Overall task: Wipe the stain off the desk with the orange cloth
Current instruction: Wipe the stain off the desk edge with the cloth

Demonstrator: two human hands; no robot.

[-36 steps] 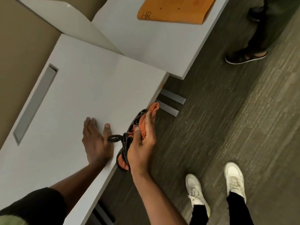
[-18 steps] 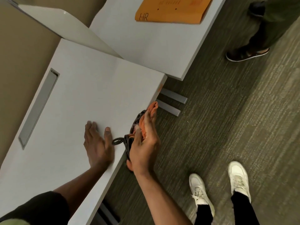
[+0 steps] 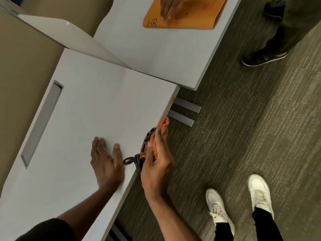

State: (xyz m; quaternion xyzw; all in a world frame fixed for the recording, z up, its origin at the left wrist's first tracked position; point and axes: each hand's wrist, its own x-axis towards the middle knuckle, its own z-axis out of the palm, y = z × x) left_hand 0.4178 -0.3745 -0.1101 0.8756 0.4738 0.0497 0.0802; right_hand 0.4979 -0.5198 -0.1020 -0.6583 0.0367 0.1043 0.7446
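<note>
Bunching orange cloth (image 3: pixel 160 136), dark-edged.

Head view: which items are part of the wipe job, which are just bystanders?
In the job:
- orange cloth, held in the right hand against the desk's front edge
- desk
- left hand, flat on the desk
- faint orange mark on the desk edge, possibly the stain

Just around:
- manila envelope marked HR on the neighbouring desk
- another person's hand on it
- cable slot
</note>
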